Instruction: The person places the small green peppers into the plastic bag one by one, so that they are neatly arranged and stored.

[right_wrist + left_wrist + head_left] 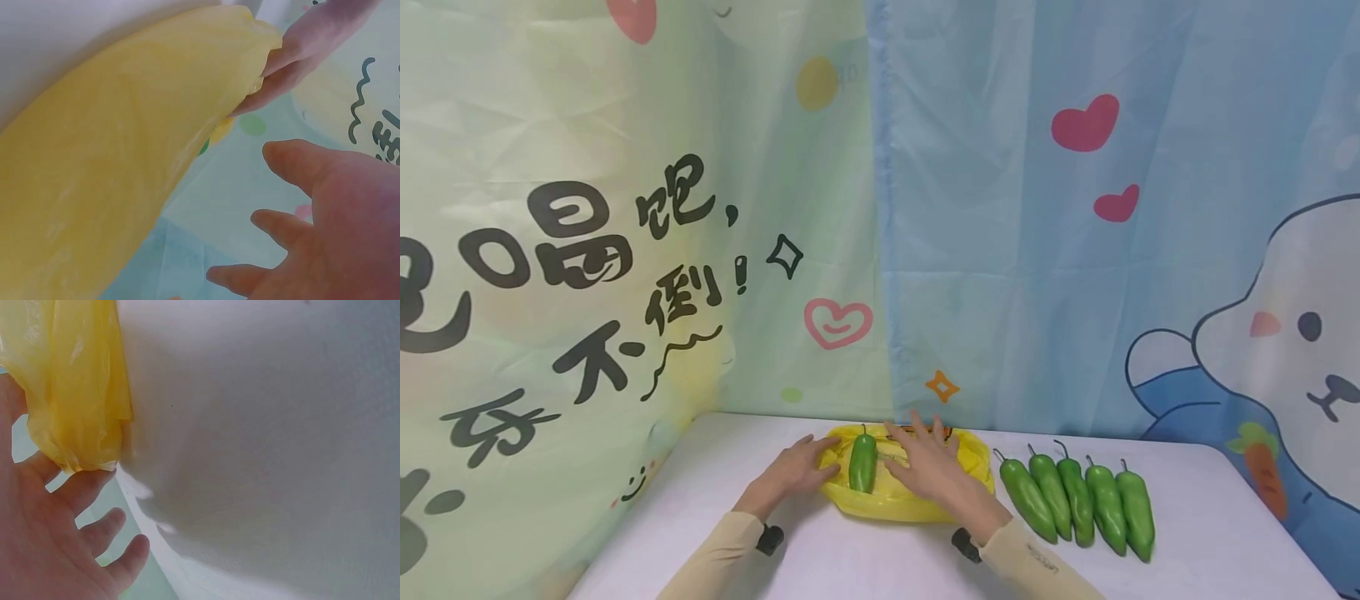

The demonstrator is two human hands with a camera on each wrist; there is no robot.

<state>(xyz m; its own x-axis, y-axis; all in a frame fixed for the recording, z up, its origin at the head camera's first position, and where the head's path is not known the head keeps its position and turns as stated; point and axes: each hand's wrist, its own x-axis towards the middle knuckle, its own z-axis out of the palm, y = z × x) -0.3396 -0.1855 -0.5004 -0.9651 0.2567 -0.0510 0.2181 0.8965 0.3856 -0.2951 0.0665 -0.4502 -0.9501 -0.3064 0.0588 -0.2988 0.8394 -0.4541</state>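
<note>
A yellow plastic bag [891, 507], its mouth spread wide, lies on the white table with one green pepper [862, 468] in it, stem pointing away. My left hand [793, 467] is at the bag's left edge. In the left wrist view, the bag's hanging edge [78, 394] overlaps the left hand's [47, 531] fingers, which are loosely extended and spread. Over the bag's right part is my right hand [931, 467], its fingers spread apart. The right wrist view shows the right hand [337, 212] apart from the bag's side [112, 137], holding nothing.
Several green peppers [1078, 500] lie side by side on the table, right of the bag, stems pointing away. A printed curtain [955, 208] hangs behind the table, and another printed sheet [587, 125] is at the left. The white table's front part [850, 567] shows between the forearms.
</note>
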